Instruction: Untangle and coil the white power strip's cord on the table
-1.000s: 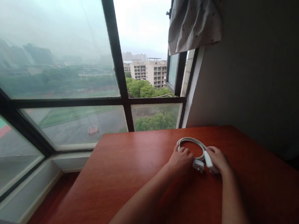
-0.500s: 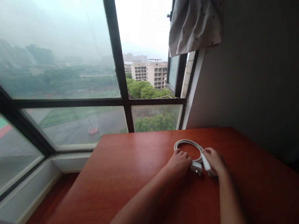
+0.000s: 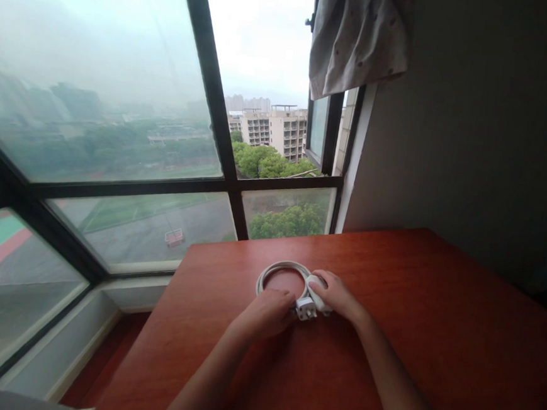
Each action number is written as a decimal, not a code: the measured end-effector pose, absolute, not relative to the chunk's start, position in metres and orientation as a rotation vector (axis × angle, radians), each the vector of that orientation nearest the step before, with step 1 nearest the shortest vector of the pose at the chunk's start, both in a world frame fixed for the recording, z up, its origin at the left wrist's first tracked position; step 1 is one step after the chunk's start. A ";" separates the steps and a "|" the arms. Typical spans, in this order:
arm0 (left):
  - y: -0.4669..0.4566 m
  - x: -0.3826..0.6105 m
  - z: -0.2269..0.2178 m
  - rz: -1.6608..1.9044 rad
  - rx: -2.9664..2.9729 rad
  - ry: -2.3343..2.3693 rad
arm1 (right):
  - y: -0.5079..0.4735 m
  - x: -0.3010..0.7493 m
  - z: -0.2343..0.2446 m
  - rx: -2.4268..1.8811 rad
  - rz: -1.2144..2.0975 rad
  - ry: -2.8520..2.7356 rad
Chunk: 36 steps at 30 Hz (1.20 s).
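A white power cord [image 3: 282,266] lies coiled in a ring on the reddish-brown wooden table. At its near side is a white plug [image 3: 306,308] with metal prongs pointing toward me. Beside the plug, a slim white block [image 3: 316,287] sits at the coil's right edge. My left hand [image 3: 269,311] is closed on the near left part of the coil, right next to the plug; its fingertips are partly hidden. From the right, my right hand [image 3: 337,293] grips the white block, fingers over its top.
The wooden table [image 3: 384,365] extends to a wall [image 3: 463,131] on the right. Large dark-framed windows [image 3: 128,187] stand beyond its far and left edges. A patterned curtain [image 3: 359,44] hangs above the far edge, beside an opened pane.
Both hands have moved left across the table, and the coiled cord, plug and white block have shifted left with them. The camera view has moved slightly.
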<state>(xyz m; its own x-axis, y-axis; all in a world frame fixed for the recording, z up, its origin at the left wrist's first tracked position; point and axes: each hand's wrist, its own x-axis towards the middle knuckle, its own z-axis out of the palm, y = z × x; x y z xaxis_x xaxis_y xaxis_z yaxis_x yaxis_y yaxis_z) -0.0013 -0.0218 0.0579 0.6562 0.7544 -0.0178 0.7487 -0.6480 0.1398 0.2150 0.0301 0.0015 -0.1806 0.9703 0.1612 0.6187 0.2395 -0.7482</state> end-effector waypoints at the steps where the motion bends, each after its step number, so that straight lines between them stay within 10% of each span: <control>1: -0.023 -0.003 0.058 0.079 2.719 1.256 | 0.029 0.213 0.004 -1.455 0.698 -1.898; 17: -0.006 -0.027 0.061 1.103 1.933 1.131 | 0.030 0.245 0.011 -1.450 1.038 -1.364; 36: 0.006 -0.048 0.076 1.469 0.625 0.708 | 0.024 0.247 0.039 -0.727 1.516 -0.527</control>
<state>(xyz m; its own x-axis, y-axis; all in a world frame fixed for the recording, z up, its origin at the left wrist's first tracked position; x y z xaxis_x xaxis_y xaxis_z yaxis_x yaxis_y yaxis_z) -0.0482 0.0064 0.0761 -0.0248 0.9987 -0.0455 -0.6576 0.0180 0.7532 0.2473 0.0239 0.0394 0.0124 0.9916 -0.1289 -0.6975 -0.0838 -0.7117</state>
